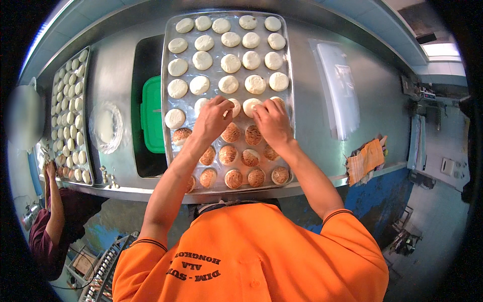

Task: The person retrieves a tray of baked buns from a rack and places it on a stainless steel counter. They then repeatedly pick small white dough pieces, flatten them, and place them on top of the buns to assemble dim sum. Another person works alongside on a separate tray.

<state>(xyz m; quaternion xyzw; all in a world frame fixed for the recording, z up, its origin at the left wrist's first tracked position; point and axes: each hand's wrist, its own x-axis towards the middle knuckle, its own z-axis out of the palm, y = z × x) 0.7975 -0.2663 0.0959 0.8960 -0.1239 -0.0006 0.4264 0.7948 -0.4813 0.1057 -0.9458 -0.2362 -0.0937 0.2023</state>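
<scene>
A large metal tray [289, 60] holds rows of round dough buns. Those in the far rows are pale and plain, like this pale bun [230, 63]; the near rows have brown streaked tops, like this brown-topped bun [233, 178]. My left hand [215, 120] is over the middle row, fingers curled and pinched at the left edge of a pale bun [234, 107]. Close by, my right hand [273, 121] has its thumb and fingers drawn together at the right side of another pale bun [249, 106]. Whatever lies between the fingertips of either hand is too small to make out.
Left of the tray, a green lid [152, 126] lies in a dark recess, beside a plastic-wrapped pale mass [106, 127]. Farther left, a co-worker's hand [49, 171] is at a second bun tray [86, 126]. Plastic sheets [338, 90] and an orange cloth [366, 161] lie right.
</scene>
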